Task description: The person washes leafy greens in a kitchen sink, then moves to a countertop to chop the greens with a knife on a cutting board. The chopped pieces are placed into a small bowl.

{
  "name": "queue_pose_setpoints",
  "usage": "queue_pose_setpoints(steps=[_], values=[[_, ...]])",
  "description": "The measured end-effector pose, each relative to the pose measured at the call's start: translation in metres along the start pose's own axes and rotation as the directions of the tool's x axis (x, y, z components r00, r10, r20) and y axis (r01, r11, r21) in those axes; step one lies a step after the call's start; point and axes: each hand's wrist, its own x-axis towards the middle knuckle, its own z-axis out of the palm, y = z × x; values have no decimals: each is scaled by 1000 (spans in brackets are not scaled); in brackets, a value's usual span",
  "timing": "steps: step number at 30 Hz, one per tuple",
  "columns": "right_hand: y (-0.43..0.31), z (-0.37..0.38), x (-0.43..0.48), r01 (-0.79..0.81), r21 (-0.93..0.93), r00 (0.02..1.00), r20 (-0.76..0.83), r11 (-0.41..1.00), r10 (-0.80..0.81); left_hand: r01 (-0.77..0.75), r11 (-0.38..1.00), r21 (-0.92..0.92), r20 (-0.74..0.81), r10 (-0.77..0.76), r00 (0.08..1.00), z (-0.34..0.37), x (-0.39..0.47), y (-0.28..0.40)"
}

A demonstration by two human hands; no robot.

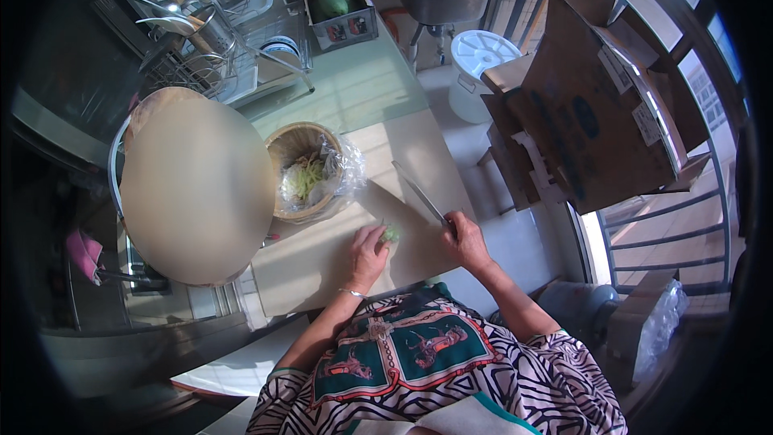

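My right hand [467, 243] grips the handle of a kitchen knife [421, 192]. The blade points away from me and to the left, over the light board-like work surface [338, 272]. My left hand [367, 252] has its fingertips on a small piece of pale green vegetable [391, 232], left of the knife and apart from the blade. Beyond my left hand stands a round bin [279, 214] lined with a clear plastic bag [350, 164]. Green peelings [307, 178] and other scraps lie inside it.
A large blurred oval [196, 187] stands left of the bin. Farther back are a dish rack [241, 81], a box [344, 33] holding a green gourd-like vegetable [331, 0], and a steel sink [447, 3]. Right of the counter are a lidded white bucket [474, 96] and a cardboard box [580, 115].
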Motion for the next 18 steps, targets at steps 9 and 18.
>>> queue_pose_setpoints(steps=[9, 18], values=[[-33, -5, -36, 125, -122, 968, 235, 985, -93, 65, 994, -84, -19, -67, 998, 8, 5, 1], [-29, -4, -56, 109, -126, 923, 380, 986, -54, 45, 996, -73, 7, -44, 999, 4, 9, 3]])
